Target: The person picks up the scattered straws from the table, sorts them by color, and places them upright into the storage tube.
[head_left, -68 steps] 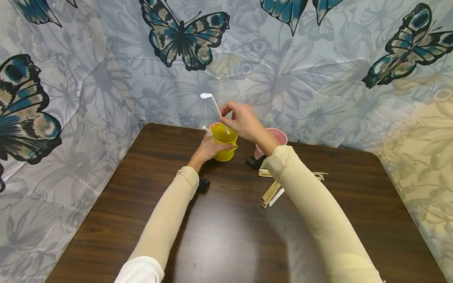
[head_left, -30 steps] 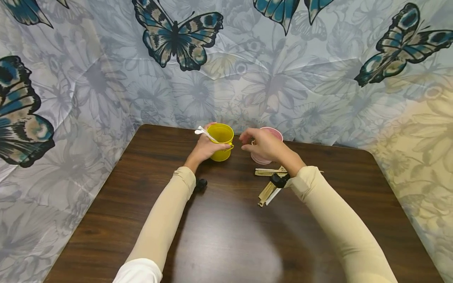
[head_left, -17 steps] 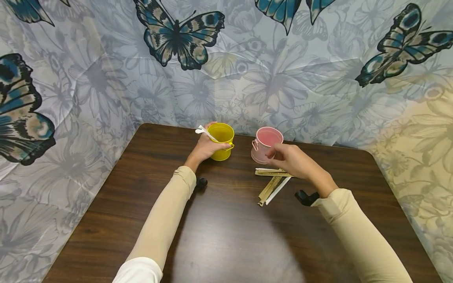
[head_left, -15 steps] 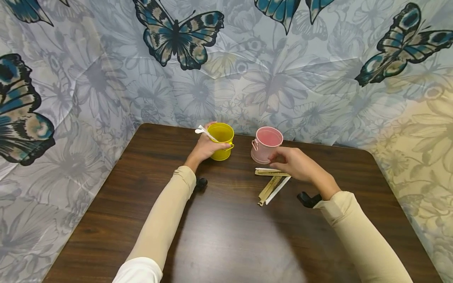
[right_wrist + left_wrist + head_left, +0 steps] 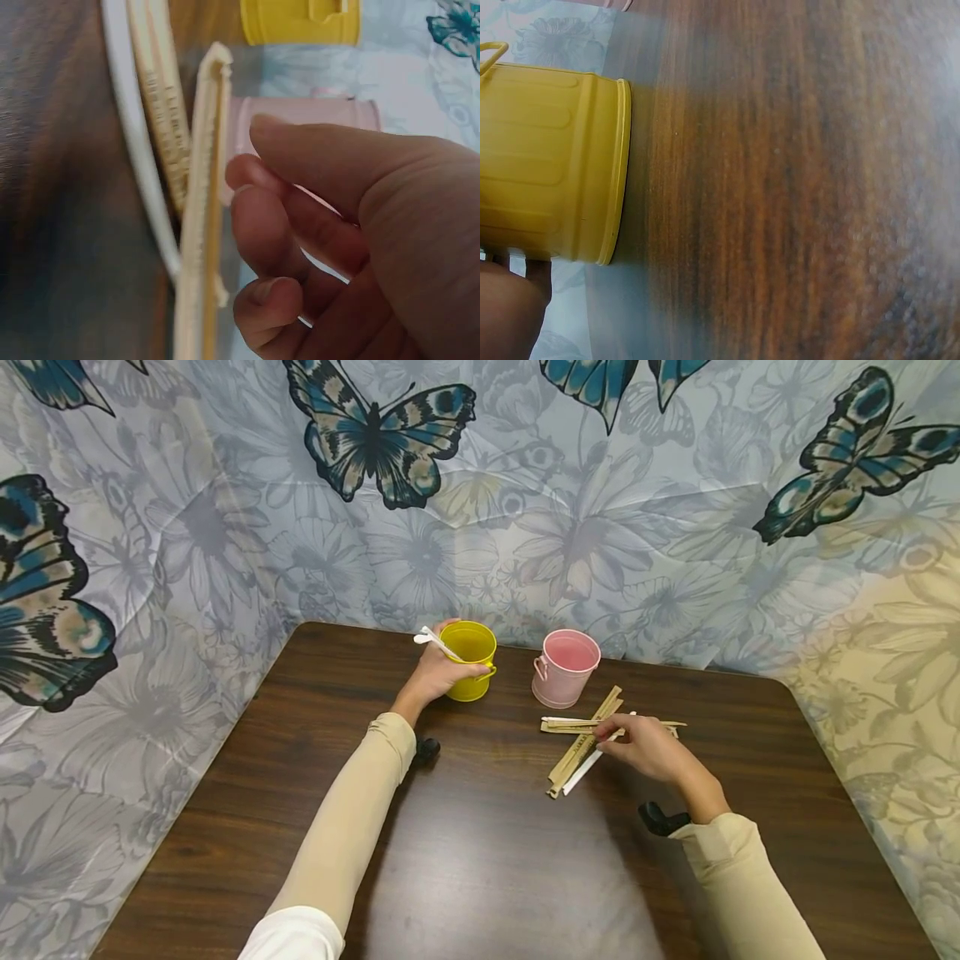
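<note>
Tabletop (image 5: 225, 827), dark wood grain. Left hand (image 5: 435, 672) at the yellow bucket (image 5: 468, 692), which stands upright near the far edge. Left fingers wrap the bucket: thumb across the near side, other fingers round the far left. Bucket's wire handle (image 5: 491, 671) faces right.

White spoon-like utensils (image 5: 437, 641) slant out over the yellow bucket's left rim, rounded ends up and leftward; count uncertain, they overlap.

Right hand (image 5: 648, 750) over the sticks, right of centre. Right fingers loosely curled, thumb and forefinger near each other with a gap between; nothing pinched, as seen from the right wrist. Contact with the sticks: cannot tell.

Below it, brown paper-wrapped sticks in two lots: one diagonal (image 5: 570, 764), one lying crosswise (image 5: 566, 726) over it. Print on the paper, too blurred to read. A white stick (image 5: 582, 772) lies just beside the diagonal lot, near side, its upper part passing by the right fingers.

Pink bucket (image 5: 561, 687) upright, right of the yellow one and apart from it, just behind the sticks; handle on its left.

Beige sleeves, black device at each wrist. Behind: butterfly-print cloth (image 5: 585, 552), pale grey-blue with flowers.
</note>
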Available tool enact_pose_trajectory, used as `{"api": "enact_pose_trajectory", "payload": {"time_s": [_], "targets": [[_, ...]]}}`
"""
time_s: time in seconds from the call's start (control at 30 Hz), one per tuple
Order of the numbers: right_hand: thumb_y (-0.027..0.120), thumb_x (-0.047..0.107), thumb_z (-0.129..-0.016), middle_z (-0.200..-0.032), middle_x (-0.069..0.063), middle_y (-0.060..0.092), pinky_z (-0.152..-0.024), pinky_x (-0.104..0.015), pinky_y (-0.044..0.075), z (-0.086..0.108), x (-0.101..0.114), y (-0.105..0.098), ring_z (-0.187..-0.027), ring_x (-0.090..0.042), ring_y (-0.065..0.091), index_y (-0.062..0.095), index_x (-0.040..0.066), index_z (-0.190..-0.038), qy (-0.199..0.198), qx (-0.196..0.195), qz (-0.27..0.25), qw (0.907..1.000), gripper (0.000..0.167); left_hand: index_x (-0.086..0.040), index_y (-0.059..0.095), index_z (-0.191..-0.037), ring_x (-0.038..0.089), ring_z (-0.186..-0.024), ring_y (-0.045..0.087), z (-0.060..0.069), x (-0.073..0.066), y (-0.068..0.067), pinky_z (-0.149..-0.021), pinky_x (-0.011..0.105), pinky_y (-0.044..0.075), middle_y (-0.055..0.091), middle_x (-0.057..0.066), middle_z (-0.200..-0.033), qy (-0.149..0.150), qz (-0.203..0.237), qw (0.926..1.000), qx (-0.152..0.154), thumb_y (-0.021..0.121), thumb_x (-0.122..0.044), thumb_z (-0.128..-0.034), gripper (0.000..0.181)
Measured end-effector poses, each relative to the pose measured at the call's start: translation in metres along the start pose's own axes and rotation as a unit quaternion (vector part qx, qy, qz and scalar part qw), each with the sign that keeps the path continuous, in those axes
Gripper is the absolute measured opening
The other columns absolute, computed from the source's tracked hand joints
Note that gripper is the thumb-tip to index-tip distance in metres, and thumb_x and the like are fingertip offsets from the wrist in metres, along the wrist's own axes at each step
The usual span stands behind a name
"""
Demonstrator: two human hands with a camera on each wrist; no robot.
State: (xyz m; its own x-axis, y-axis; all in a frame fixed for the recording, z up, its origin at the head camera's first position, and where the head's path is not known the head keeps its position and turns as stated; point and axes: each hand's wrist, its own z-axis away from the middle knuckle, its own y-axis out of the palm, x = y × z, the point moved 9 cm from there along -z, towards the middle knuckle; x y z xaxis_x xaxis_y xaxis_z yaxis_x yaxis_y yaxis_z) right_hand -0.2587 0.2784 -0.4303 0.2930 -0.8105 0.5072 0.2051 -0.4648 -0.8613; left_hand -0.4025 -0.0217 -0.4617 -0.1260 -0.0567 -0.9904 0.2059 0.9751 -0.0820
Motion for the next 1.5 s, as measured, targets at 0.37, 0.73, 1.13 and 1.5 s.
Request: {"api": "enact_pose_trajectory", "payload": {"time_s": [0.37,0.73,1.13,1.5], "targets": [[0.074,0.003,-0.088,-0.105,-0.011,0.075,-0.07,-0.027,0.05,0.006,-0.014,0.023,-0.084,-0.02,0.065,0.074,0.004,-0.106,-0.03,-0.019,0.004,0.9994,0.018,-0.012,0.028,-0.155,0.03,-0.127,0.055,0.002,0.002,0.0,-0.114,0.044,0.044,0.055,0.015,-0.141,0.003,-0.009,1.0,0.001,0.091,-0.011,-0.0717,0.105],[0.074,-0.004,-0.081,-0.101,-0.006,0.069,-0.08,-0.034,0.051,0.007,-0.009,0.032,-0.094,-0.022,0.063,0.073,0.009,-0.095,-0.064,-0.022,0.026,0.9974,0.019,-0.015,0.029,-0.155,0.031,-0.129,0.054,0.001,0.0,0.001,-0.115,0.046,0.044,0.054,0.014,-0.143,-0.002,0.004,1.0,0.004,0.092,-0.012,-0.0722,0.104],[0.076,0.003,-0.087,-0.092,-0.001,0.064,-0.075,-0.032,0.05,0.006,-0.002,0.032,-0.085,-0.018,0.06,0.071,0.011,-0.088,-0.108,0.004,0.041,0.9933,0.01,-0.014,0.028,-0.155,0.029,-0.127,0.055,0.0,-0.002,0.001,-0.113,0.045,0.045,0.054,0.013,-0.142,-0.002,0.003,1.0,-0.004,0.092,-0.01,-0.0717,0.105],[0.075,0.0,-0.088,-0.085,0.002,0.066,-0.072,-0.028,0.05,0.006,0.004,0.039,-0.082,-0.009,0.058,0.069,0.011,-0.09,-0.116,0.023,0.016,0.9929,0.013,-0.013,0.028,-0.155,0.029,-0.127,0.056,0.0,-0.001,0.001,-0.113,0.043,0.046,0.054,0.014,-0.142,0.001,0.008,1.0,-0.001,0.091,-0.007,-0.0719,0.104]]}}
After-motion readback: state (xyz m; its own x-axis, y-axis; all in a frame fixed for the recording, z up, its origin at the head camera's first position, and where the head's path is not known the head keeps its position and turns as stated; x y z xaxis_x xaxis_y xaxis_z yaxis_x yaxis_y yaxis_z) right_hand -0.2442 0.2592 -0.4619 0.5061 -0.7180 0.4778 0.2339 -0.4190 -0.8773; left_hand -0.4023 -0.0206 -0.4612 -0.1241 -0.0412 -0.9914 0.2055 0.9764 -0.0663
